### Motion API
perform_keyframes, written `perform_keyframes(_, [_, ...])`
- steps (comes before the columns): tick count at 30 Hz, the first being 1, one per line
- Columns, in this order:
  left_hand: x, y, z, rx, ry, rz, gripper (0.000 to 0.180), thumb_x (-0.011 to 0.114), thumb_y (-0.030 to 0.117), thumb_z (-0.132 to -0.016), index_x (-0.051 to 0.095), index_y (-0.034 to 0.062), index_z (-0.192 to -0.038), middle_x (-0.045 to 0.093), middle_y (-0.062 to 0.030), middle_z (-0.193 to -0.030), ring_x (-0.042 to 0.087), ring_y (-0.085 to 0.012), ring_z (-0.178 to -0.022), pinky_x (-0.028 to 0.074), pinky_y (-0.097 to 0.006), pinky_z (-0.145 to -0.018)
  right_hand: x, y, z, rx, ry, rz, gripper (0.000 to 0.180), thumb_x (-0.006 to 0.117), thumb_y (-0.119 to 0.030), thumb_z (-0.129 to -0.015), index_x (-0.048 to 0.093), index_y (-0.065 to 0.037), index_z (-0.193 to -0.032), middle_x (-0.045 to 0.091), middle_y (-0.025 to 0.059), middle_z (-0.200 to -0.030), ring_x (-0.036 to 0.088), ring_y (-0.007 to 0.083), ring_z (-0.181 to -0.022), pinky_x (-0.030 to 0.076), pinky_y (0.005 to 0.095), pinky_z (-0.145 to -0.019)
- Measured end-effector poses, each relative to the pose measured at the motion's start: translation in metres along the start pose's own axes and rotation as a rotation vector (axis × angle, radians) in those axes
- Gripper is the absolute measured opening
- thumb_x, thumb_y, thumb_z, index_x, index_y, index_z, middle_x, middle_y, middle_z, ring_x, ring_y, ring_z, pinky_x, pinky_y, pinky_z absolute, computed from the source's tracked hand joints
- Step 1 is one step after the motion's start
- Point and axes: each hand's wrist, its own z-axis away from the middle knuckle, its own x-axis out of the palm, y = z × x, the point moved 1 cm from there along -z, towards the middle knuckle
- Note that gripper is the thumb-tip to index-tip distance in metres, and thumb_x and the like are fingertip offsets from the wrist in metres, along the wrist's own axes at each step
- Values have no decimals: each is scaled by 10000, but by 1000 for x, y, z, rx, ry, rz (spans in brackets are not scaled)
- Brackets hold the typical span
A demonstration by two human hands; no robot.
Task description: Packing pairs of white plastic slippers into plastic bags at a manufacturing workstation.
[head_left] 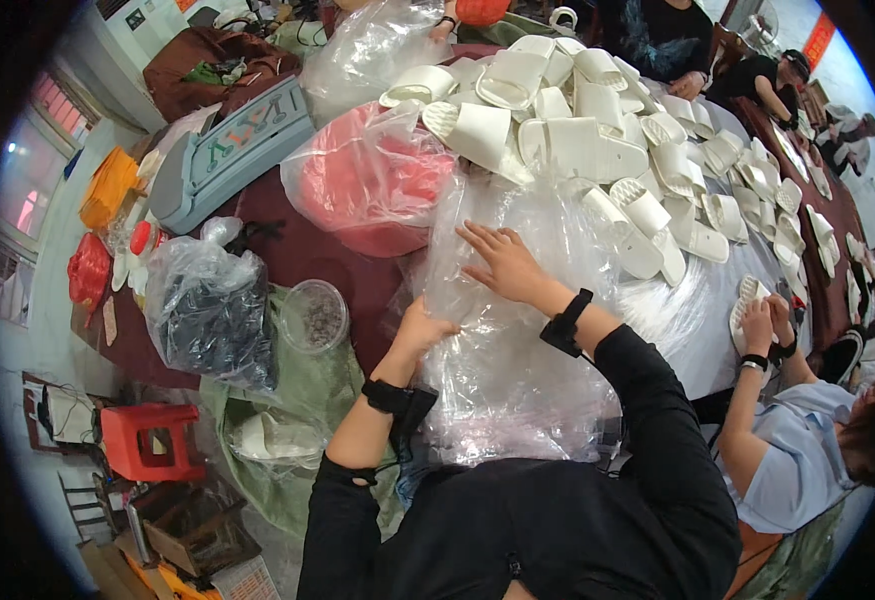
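A stack of clear plastic bags (517, 370) lies in front of me, its near end close to my body. At the stack's left edge my left hand (419, 335) pinches the film, thumb on top and the other fingers partly hidden at the side. My right hand (505, 262) rests on the upper part of the bags, palm down with its fingers spread toward the left. Just beyond the bags rises a large heap of white slide sandals (582, 145). A clear bag of pink material (367, 175) touches the stack's far left corner.
To the left are a grey-blue plastic step stool (232, 155), a bag of dark material (212, 310) and a round clear tub (314, 316). A red stool (152, 442) stands on the floor. At right, a co-worker's hands (765, 320) hold a white sandal. Other people sit farther back.
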Motion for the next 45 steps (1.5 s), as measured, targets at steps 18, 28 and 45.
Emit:
perform_keyframes(18, [-9, 4, 5, -45, -204, 176, 386, 691, 3, -718, 573, -6, -1085, 641, -65, -970, 612, -170, -881, 485, -293, -787, -32, -36, -3, -85, 339, -87, 211, 574, -204, -854, 580, -42, -989, 596, 112, -1106, 549, 311, -1031, 456, 403, -862])
perform_keyframes(28, [-16, 12, -7, -109, -227, -171, 469, 714, 19, -627, 577, -10, -1075, 633, -66, -933, 602, -156, -860, 479, -297, -760, 4, -20, -15, -36, 283, 36, 366, 545, -194, -869, 503, -25, -1191, 537, 123, -1222, 486, 318, -1139, 392, 409, -947])
perform_keyframes(45, [-33, 115, -31, 706, 697, -1534, 349, 632, 189, -767, 580, 115, -1104, 555, -92, -1087, 518, -285, -1041, 405, -405, -867, 21, -20, -6, -225, 125, -144, 404, 591, -168, -824, 497, -76, -1206, 456, 113, -1320, 410, 305, -1226, 363, 422, -1004])
